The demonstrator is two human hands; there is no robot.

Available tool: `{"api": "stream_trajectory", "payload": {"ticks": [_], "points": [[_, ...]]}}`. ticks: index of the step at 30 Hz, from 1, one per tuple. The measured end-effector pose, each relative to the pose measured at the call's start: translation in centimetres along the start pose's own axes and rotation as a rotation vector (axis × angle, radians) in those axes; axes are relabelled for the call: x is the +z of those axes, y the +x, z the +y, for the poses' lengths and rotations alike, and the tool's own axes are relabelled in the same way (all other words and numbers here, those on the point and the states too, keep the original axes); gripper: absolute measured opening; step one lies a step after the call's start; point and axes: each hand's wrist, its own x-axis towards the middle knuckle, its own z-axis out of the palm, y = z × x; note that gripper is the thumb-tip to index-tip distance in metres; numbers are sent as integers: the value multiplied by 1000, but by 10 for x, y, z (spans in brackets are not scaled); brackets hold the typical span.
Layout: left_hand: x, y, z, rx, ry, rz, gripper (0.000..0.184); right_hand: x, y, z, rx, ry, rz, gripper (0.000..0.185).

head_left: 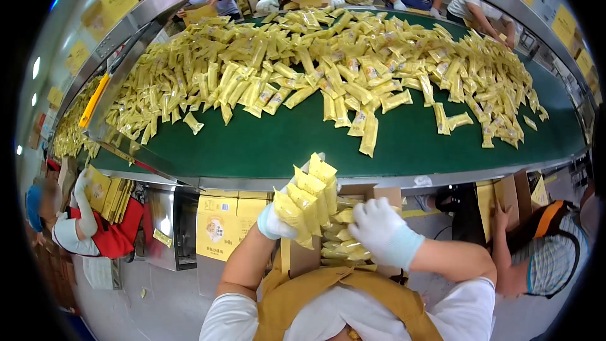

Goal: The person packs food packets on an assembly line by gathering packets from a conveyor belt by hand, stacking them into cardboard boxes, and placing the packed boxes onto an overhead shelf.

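My left hand [276,222], in a white glove, grips a row of several yellow snack packets [307,194] standing side by side above the left part of an open cardboard box. Inside the box, more yellow packets [344,247] lie stacked, partly covered by my hands. My right hand [384,230], gloved too, is over the box's right side with its fingers apart, at or just above the packets; whether they touch is hard to see. The box flap [387,197] stands up behind that hand.
A green conveyor belt [252,145] piled with loose yellow packets runs ahead, with a metal edge [252,184] on my side. Yellow printed cartons [216,227] stand at my left. Co-workers are at both sides and across the belt. A yellow-handled tool [95,101] lies far left.
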Motion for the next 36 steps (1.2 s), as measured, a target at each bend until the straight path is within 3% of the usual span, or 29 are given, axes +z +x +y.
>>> {"api": "stream_trajectory", "payload": {"ticks": [2, 3, 4, 5, 6, 8, 10, 14, 20, 23, 26, 27, 28, 31, 34, 35, 36], "points": [[-7, 14, -6, -379, -339, -45, 46, 1, 23, -5, -75, 70, -216, 34], [-7, 13, -15, -200, -29, -223, 54, -7, 37, -5, -116, 117, -358, 35], [-8, 12, -23, 42, 337, -340, 74, -10, 45, -5, -159, 163, -498, 35], [-8, 10, -32, 294, 611, -380, 99, 23, 47, -10, -187, 383, -221, 37], [9, 2, -17, 421, 900, -495, 136, 81, 52, -21, -215, 593, 62, 39], [1, 10, -33, 572, 1186, -486, 133, 113, 52, -30, -214, 886, 271, 44], [2, 14, -43, 755, 1482, -459, 130, 113, 46, -32, -158, 1070, 99, 48], [-2, 22, -64, 900, 1675, -384, 112, 152, 43, -57, 13, 709, 268, 47], [-8, 23, -86, 984, 2041, -146, 74, 162, 34, -66, -20, 615, 100, 58], [-6, 23, -97, 966, 2220, -59, 68, 159, 23, -77, 62, 354, 198, 72], [-5, 29, -108, 837, 2301, -115, 69, 106, 30, -71, 104, 369, -390, 79], [-2, 31, -109, 556, 2301, -156, 77, 103, 34, -72, 72, 298, -430, 80], [-2, 36, -113, 430, 2334, -203, 83, 100, 37, -72, 39, 226, -469, 81], [2, 57, -112, 33, 2398, -375, 104, 80, 42, -63, -7, 146, -552, 68], [-5, 66, -96, -90, 2286, -597, 103, 86, 43, -46, -122, 169, -481, 60], [-12, 61, -89, 55, 2251, -619, 97, 92, 41, -38, -175, 183, -432, 58], [1, 61, -63, -114, 2159, -763, 90, 81, 35, -19, -196, 393, -404, 54]]}}
